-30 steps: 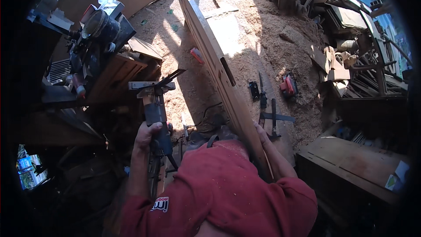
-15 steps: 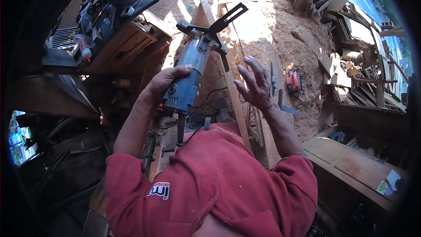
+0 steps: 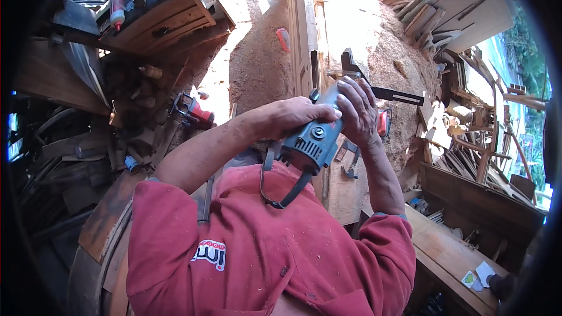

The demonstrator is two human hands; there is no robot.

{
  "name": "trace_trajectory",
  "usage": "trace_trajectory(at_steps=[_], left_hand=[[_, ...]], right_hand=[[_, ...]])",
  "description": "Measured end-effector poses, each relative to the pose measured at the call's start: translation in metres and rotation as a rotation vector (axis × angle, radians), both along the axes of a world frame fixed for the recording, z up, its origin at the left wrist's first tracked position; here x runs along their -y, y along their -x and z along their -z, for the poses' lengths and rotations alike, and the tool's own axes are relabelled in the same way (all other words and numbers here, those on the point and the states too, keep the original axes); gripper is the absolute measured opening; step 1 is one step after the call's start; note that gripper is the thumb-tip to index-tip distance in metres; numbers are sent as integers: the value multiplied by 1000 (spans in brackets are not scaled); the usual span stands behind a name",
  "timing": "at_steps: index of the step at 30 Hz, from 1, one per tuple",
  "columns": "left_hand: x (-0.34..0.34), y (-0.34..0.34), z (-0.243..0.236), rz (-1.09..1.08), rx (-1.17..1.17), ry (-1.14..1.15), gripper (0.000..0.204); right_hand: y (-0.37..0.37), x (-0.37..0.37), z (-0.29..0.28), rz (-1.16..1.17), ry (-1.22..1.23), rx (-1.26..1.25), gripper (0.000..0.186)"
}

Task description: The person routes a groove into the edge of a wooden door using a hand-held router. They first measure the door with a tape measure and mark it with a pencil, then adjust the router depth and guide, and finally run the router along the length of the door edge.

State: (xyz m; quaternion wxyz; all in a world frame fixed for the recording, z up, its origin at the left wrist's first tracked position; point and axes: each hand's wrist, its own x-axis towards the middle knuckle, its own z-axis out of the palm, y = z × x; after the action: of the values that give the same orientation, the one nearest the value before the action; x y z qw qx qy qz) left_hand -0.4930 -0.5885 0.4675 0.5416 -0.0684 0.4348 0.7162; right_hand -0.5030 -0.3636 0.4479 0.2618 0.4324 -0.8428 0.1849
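A blue trim router (image 3: 307,143) with a black guide bar (image 3: 398,95) at its far end is held up in front of my chest, tilted to the right. My left hand (image 3: 301,114) wraps round the body with the thumb on top. My right hand (image 3: 358,108) closes over the front part of the router, beside the left fingertips, and hides most of the base. A black cord (image 3: 291,193) loops from the rear end down against my red shirt.
A long wooden board (image 3: 298,35) runs away ahead over shavings. A red tool (image 3: 199,114) lies at left; another red tool (image 3: 384,123) shows past my right wrist. Scrap wood (image 3: 462,164) and a wooden bench (image 3: 436,237) are at right, a cluttered cabinet (image 3: 164,23) at upper left.
The router has moved to the right and turned, its guide bar now pointing right. My right hand, earlier free with fingers spread, has taken hold of its front part.
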Motion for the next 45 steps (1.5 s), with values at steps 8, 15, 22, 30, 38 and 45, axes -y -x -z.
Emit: trace_trajectory(at_steps=[8, 15, 22, 30, 38, 45], left_hand=[[-17, -56, 43, -96, -7, -177, 59], [6, -79, 21, -493, -1188, 424, 53], [-43, -94, 41, 99, -1035, 290, 67], [-53, -55, 80, -488, -945, 683, 23], [-69, -3, 179, -571, -606, 272, 62], [-79, 14, 177, -499, -909, 400, 95]], right_hand=[[-55, -66, 36, 298, 5, 135, 59], [-53, -89, 89, 546, 477, 582, 51], [38, -58, 92, 390, 476, 953, 52], [48, -49, 109, 278, 463, 905, 50], [49, -49, 101, 371, 212, 693, 30], [58, -62, 108, 351, 80, 630, 38]])
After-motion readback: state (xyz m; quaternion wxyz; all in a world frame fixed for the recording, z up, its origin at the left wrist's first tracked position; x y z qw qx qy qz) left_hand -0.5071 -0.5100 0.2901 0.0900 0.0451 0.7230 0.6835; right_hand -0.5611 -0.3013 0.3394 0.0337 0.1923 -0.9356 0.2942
